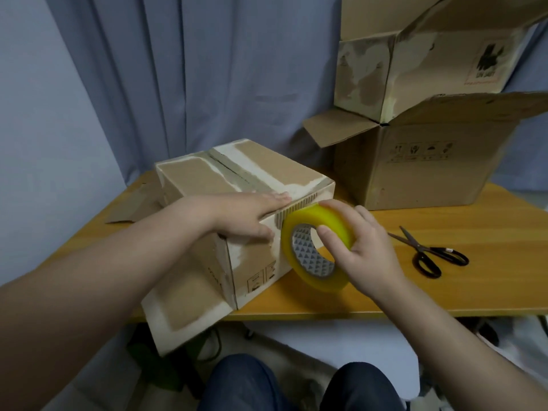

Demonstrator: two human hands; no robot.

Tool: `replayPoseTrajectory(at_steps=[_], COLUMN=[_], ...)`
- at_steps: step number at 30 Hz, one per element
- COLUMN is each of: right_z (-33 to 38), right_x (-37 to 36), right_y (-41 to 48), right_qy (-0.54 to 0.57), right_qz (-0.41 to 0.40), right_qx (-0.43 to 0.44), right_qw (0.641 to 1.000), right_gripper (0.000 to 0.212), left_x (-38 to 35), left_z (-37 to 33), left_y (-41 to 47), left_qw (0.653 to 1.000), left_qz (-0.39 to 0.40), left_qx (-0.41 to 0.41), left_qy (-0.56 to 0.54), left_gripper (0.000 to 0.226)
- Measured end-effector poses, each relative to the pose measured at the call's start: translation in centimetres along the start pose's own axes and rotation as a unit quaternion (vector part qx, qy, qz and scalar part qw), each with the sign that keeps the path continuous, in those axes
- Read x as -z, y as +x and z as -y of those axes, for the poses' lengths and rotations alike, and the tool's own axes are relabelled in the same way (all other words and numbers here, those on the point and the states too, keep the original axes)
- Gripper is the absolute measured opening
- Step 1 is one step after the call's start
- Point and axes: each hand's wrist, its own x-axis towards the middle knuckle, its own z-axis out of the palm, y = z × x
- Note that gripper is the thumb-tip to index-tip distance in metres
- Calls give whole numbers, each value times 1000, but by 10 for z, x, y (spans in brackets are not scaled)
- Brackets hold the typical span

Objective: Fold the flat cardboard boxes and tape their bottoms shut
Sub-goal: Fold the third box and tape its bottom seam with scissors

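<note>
A cardboard box [207, 179] lies bottom-up on the wooden table [444, 292], its closed flaps meeting at a seam that runs toward me. My left hand [249, 212] presses flat on the box's near top edge, fingers straight over the seam's end and thumb on the side face. My right hand [358, 244] grips a yellow tape roll [314, 250], thumb in its core, and holds it against the box's side just below the left fingertips.
Black scissors [430, 253] lie on the table to the right. Behind them stands an open cardboard box [421, 170] with a second open box [415, 69] stacked in it. Loose flaps stick out at the left. Blue curtain behind; my knees below the table edge.
</note>
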Motion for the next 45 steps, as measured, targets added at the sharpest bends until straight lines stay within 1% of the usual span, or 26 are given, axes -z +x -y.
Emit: replayPoseTrajectory(at_steps=[2, 4, 7, 8, 10, 12, 13, 14, 15, 18, 19, 21, 22, 23, 24, 25, 26, 29, 31, 33, 36, 37, 39, 40, 43, 45], right_z=[3, 9, 18, 21, 25, 24, 24, 25, 25, 23, 23, 24, 23, 22, 20, 19, 19, 20, 21, 21, 23, 24, 25, 26, 24, 20], right_x=[-6, -15, -38, -44, -50, -46, -42, -38, -34, -25, -23, -23, -28, -34, -43, -51, -57, -61, -60, -60, -60, -59, -56, -55, -58, -65], right_y=[-13, -25, -36, -37, -33, -21, -14, -5, 5, 48, 65, 93, 102, 107, 107, 106, 104, 108, 110, 109, 104, 103, 102, 102, 101, 100], right_qy=[53, 93, 93, 90, 79, 52, 34, 16, -4, -96, -121, -150, -159, -182, -221, -262, -287, -287, -281, -276, -265, -267, -277, -284, -302, -325], right_qz=[-14, -2, 34, 42, 54, 84, 108, 125, 121, 34, 39, 141, 200, 246, 266, 262, 247, 232, 235, 233, 210, 202, 197, 199, 178, 147], right_qx=[3, -2, 11, 16, 27, 46, 60, 78, 107, 192, 205, 199, 184, 166, 158, 161, 166, 147, 134, 133, 145, 148, 147, 145, 142, 160], right_qw=[998, 996, 995, 995, 995, 994, 992, 989, 987, 976, 971, 958, 949, 938, 925, 915, 911, 918, 921, 923, 930, 931, 929, 927, 926, 920], right_gripper=[42, 48, 61, 65, 73, 71, 67, 62, 57, 41, 40, 43, 45, 47, 49, 49, 49, 49, 48, 47, 45, 44, 44, 45, 48, 53], left_x=[-2, -3, -7, -11, -24, -43, -52, -60, -66, -70, -67, -61, -60, -61, -62, -64, -66, -62, -58, -57, -60, -63, -73, -78, -83, -85], left_z=[4, 10, 21, 24, 31, 36, 37, 38, 38, 29, 23, 5, -3, -10, -18, -25, -30, -42, -45, -42, -37, -38, -41, -43, -42, -40], left_y=[-4, -10, -18, -21, -26, -30, -30, -29, -27, -22, -23, -30, -34, -36, -37, -38, -38, -35, -36, -40, -47, -47, -43, -40, -34, -31], left_qw=[1000, 1000, 999, 998, 986, 958, 945, 935, 927, 901, 881, 829, 808, 798, 795, 798, 791, 726, 721, 732, 730, 736, 772, 782, 771, 752], left_qz=[-5, -11, -32, -57, -148, -254, -293, -323, -347, -402, -431, -477, -479, -453, -414, -366, -332, -300, -315, -345, -361, -356, -323, -315, -319, -326], left_qx=[-14, -26, -26, -26, -21, 8, 37, 72, 102, 165, 176, 197, 197, 201, 211, 219, 220, 207, 204, 207, 239, 248, 271, 287, 308, 304], left_qy=[-7, -10, 12, 28, 74, 132, 138, 125, 101, -24, -81, -214, -280, -343, -389, -425, -464, -584, -583, -550, -529, -520, -475, -455, -457, -485], left_gripper=[76, 74, 70, 69, 65, 58, 55, 52, 50, 52, 50, 33, 18, 7, 15, 26, 32, 36, 40, 42, 48, 45, 36, 35, 34, 35])
